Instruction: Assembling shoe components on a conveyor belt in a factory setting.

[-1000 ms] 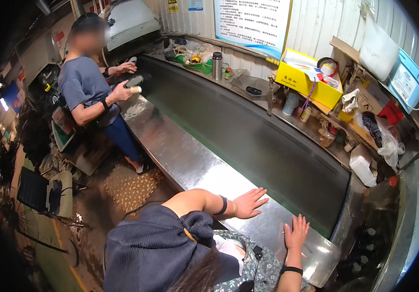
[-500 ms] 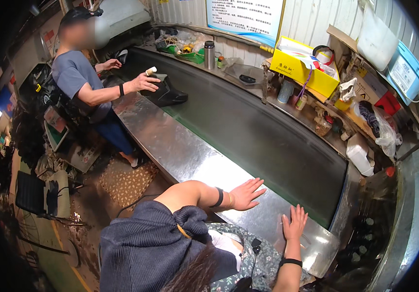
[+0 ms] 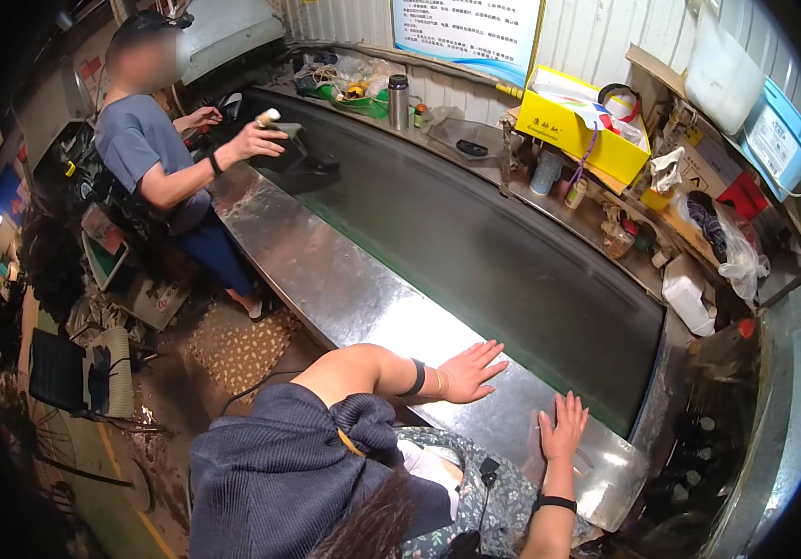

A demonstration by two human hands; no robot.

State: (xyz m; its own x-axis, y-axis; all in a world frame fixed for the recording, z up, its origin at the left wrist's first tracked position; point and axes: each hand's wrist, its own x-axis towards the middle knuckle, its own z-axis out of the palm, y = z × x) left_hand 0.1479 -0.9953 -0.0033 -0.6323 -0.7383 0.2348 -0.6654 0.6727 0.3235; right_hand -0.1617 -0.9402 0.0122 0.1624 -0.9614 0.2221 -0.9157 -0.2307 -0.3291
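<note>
My left hand (image 3: 471, 374) rests palm down on the shiny metal ledge (image 3: 326, 270), its fingers stretched toward the dark belt. My right hand (image 3: 563, 426) lies flat on the same ledge farther right, fingers spread near the belt's edge. Neither holds anything. Beyond the ledge runs a wide dark conveyor belt (image 3: 484, 270) with a green strip along its near side. At the far left a co-worker (image 3: 154, 140) stands at the ledge, holding a small pale-topped bottle or tool (image 3: 268, 118). Near that person's hands sits a black molded part (image 3: 303, 168) on the belt.
Along the back shelf stand a steel thermos (image 3: 399, 102), a green tray (image 3: 349, 101) of odds and ends, and a yellow box (image 3: 577, 130). A white jug (image 3: 689, 295) leans at the right end. A black chair (image 3: 58, 371) stands on the floor at left.
The co-worker's raised hand has moved left with the pale-topped object. The black molded part has shifted left, toward that person. My two hands stay in place.
</note>
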